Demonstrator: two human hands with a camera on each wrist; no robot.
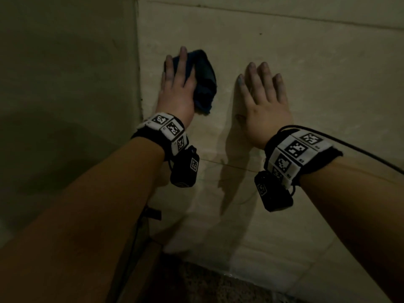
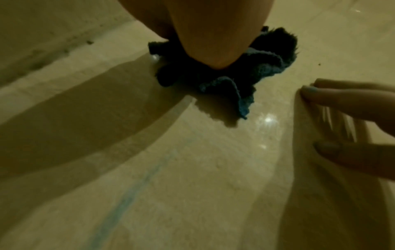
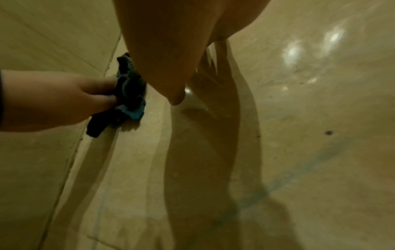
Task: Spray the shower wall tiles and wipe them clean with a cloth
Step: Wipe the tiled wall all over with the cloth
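Two hands on the wall tiles (image 1: 284, 62), by the corner. Left hand (image 1: 177, 88) grips bunched blue cloth (image 1: 205, 84), fingers curled round it, pressing it to the tile, likely mid-wipe. Right hand (image 1: 262, 106) flat, fingers straight and spread, holding nothing; probably bracing. No spray bottle in view.

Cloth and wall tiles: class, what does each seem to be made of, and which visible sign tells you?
Cloth: probably terry or microfibre, dark blue; its frayed, fuzzy edges and soft crumpled folds under the left hand suggest this.
Wall tiles: likely glazed ceramic or polished stone, beige; they show sharp light glints, clear hand shadows and thin grout lines.
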